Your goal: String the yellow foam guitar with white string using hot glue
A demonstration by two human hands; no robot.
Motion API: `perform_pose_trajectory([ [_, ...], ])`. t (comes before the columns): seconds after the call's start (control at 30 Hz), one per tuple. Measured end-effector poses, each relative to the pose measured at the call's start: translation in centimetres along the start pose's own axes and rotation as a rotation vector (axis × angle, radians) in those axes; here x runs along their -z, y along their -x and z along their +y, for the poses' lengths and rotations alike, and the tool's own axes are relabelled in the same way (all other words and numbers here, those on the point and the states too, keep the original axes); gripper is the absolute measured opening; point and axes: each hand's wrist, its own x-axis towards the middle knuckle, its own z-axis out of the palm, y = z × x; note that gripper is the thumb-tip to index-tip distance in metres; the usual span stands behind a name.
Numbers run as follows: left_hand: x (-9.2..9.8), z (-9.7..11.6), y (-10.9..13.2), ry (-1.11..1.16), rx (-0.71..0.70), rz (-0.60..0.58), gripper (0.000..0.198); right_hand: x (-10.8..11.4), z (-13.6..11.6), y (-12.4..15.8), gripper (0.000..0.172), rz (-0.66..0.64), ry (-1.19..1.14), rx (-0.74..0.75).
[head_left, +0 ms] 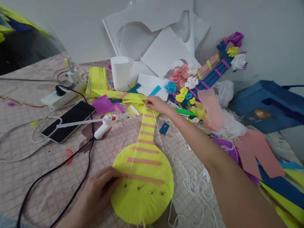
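Observation:
A yellow paper-covered instrument shape point(142, 203) with a round body and a narrow neck lies on the table, crossed by pink strips. Several small dark pegs dot its lower body. My left hand point(103, 185) rests at the body's left edge, fingers bent together near the end of the lowest pink strip. At the top of the neck, my right hand point(153, 102) has its fingertips pinched; what they hold is too small to make out. A white string point(134, 155) runs down the neck toward the left peg, and another stretches off to the right.
A glue gun point(105, 126), a black phone point(69, 121), a power strip point(56, 96) and cables lie left. Loose white string point(195, 184), coloured paper and a blue bag point(278, 105) are right. A flower-decorated instrument point(213, 71) and a white cup point(119, 73) stand behind.

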Motion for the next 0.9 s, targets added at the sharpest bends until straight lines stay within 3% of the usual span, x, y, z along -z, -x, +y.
perform_pose_trajectory([
  [0.27,0.1,-0.1,0.0,0.007,0.001,-0.017,0.016,-0.2,0.1,3.0,0.010,0.032,0.051,-0.041],
  [0.43,0.1,-0.3,0.0,-0.004,-0.020,-0.015,0.016,0.5,-2.2,5.8,0.019,0.033,0.134,-0.001],
  [0.6,0.2,0.0,-0.1,-0.033,-0.032,-0.017,0.015,0.4,-4.8,8.1,0.020,0.053,0.222,-0.074],
  [0.9,-0.3,1.0,-0.4,-0.135,-0.066,0.084,0.013,-0.3,-6.3,10.1,0.015,0.160,0.188,-0.169],
])
